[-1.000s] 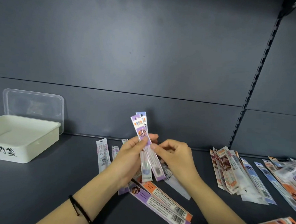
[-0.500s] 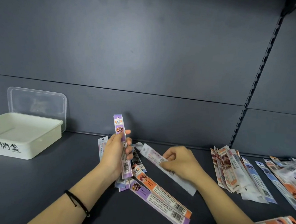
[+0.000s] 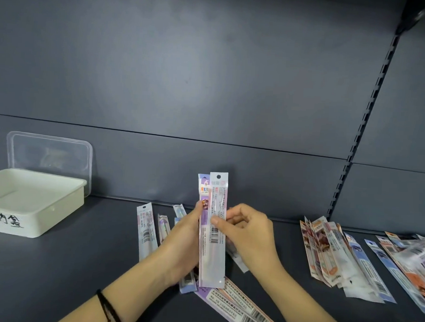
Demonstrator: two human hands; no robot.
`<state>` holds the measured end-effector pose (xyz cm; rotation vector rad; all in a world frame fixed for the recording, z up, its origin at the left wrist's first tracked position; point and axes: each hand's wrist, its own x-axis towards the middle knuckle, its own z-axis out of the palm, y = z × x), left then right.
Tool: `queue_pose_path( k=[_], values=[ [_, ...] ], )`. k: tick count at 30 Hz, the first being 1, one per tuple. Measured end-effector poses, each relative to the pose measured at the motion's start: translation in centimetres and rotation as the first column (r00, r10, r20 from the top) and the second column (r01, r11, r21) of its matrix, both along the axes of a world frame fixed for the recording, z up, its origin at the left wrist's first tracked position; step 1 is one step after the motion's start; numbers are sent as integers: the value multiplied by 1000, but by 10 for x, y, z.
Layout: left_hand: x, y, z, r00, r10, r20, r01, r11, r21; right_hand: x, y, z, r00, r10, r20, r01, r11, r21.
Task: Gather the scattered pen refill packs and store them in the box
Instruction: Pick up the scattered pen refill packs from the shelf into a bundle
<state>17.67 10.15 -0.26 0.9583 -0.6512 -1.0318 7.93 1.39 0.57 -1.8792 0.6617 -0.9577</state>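
Right hand [image 3: 248, 233] now pinching a white pack [image 3: 216, 228] upright against left hand's [image 3: 185, 243] purple pack [image 3: 203, 199], dark grey shelf [image 3: 65, 264], box [image 3: 29, 200] far left.

So the box [image 3: 32, 200] sits far left on the shelf [image 3: 65, 264], its lid [image 3: 49, 152] propped behind it against the back panel. Loose refill packs [image 3: 147, 228] lie mid-shelf, with two packs [image 3: 214, 230] held upright in front of them. A bigger pile [image 3: 344, 256] is off to the right.
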Motion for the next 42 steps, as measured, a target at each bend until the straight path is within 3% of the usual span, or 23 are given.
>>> queue_pose_path(
  k=[4, 8, 10, 13, 15, 17, 18, 22, 25, 28, 31, 35, 42],
  values=[
    [1, -2, -3, 999, 43, -30, -44, 999, -22, 1, -2, -5, 998, -41, -53, 31, 984, -173],
    [25, -2, 0, 984, 137, -111, -153, 978, -141, -1, -13, -2, 997, -25, -79, 13, 988, -153],
    [41, 1, 0, 951, 223, -215, -254, 958, -129, -4, -25, -2, 981, -71, -182, 37, 983, -181],
    [55, 4, -5, 905, 269, -331, -301, 952, -49, -13, -39, 1, 862, -118, -494, -15, 966, -257],
    [55, 3, -7, 920, 225, -321, -250, 967, -40, -19, -43, 3, 722, -48, -690, -116, 975, -190],
    [50, 1, -7, 946, 171, -274, -193, 980, -53, -21, -44, 3, 628, 13, -778, -167, 979, -118],
    [47, 0, -6, 956, 154, -249, -174, 983, -60, -21, -43, 2, 623, 28, -781, -168, 981, -98],
    [38, -1, -6, 972, 112, -207, -126, 991, -53, -20, -45, -1, 681, 43, -731, -140, 988, -71],
    [38, 0, -4, 973, 138, -184, -148, 988, -45, -19, -51, -2, 748, -41, -662, -55, 991, -124],
    [42, 0, -4, 957, 254, -138, -260, 965, -27, -19, -54, 5, 876, -148, -459, 82, 984, -161],
    [45, 1, -3, 872, 487, -47, -489, 872, -37, -23, -56, 13, 977, -136, -166, 137, 991, -8],
    [51, 5, 0, 739, 674, 17, -671, 738, -77, -28, -60, 18, 996, -83, 26, 79, 986, 149],
    [51, 7, 5, 772, 635, 2, -633, 770, -84, -30, -59, 24, 998, 43, 46, -53, 970, 236]
  ],
)
